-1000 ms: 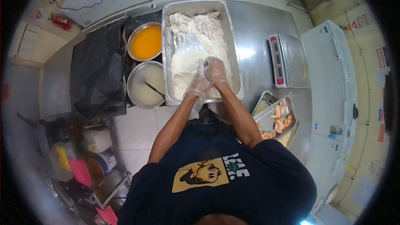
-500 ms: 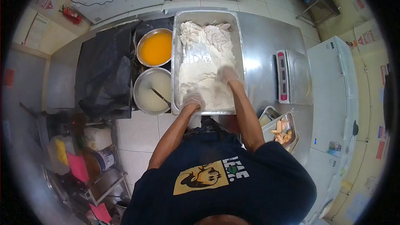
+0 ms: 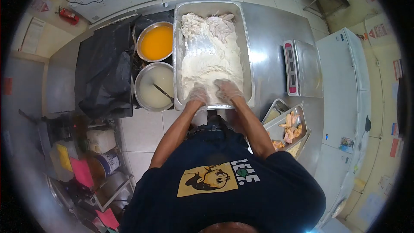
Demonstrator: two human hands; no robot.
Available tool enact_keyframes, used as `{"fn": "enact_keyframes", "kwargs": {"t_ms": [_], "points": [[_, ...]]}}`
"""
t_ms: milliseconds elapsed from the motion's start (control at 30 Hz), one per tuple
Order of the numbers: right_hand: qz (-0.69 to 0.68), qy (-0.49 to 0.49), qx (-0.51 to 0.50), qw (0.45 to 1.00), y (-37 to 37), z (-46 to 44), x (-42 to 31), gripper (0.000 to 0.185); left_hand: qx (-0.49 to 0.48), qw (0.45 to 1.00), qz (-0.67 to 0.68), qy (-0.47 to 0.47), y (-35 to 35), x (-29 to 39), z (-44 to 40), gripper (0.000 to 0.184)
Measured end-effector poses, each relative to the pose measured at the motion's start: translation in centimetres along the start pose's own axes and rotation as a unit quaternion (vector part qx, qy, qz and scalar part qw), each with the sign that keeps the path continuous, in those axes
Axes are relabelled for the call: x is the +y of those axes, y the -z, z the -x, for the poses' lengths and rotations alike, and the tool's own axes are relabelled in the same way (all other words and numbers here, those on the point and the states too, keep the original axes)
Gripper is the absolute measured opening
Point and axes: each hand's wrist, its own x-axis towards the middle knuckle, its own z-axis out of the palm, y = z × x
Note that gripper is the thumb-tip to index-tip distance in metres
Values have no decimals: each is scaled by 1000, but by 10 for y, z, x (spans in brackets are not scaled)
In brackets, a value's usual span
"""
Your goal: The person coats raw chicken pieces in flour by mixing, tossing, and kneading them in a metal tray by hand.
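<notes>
A deep metal tray (image 3: pixel 247 56) holds white flour (image 3: pixel 211 67), with floured chicken pieces (image 3: pixel 221 26) at its far end. Both hands wear clear plastic gloves and are in the flour at the tray's near end, a little apart. My left hand (image 3: pixel 198 94) is at the near left corner, its fingers sunk in flour or hidden. My right hand (image 3: pixel 227 89) is beside it to the right, fingers bent into the flour; whether it holds anything is hidden.
Left of the tray stand a bowl of orange liquid (image 3: pixel 157 43) and a bowl of pale liquid (image 3: pixel 152 97) with a utensil. Black plastic (image 3: pixel 103 69) lies further left. A scale (image 3: pixel 307 69) stands right, above small trays with raw chicken pieces (image 3: pixel 291 133).
The hands were together over the flour, then moved apart, the right one further forward. Now both are down in the flour near the front edge, closer together again.
</notes>
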Motion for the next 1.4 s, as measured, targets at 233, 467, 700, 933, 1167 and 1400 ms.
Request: {"fn": "enact_keyframes", "kwargs": {"t_ms": [233,467,700,933,1167,1400], "points": [[46,58,42,996,26,3,-15,18,44,998,-28,-16,-2,-18,-1,23],[-69,-40,43,996,34,22,-17,29,12,792,605,87,43,9,2,36],[-184,-19,67,980,59,27,-35,30,-28,714,692,100,1,-24,-27,43],[-134,24,101,986,13,5,-20,17,9,945,328,14,10,-6,-25,25],[-82,-69,125,986,22,6,-26,24,43,954,295,5,29,6,-17,39],[-212,27,113,970,52,13,-45,29,120,867,477,-74,55,22,-7,35]]}}
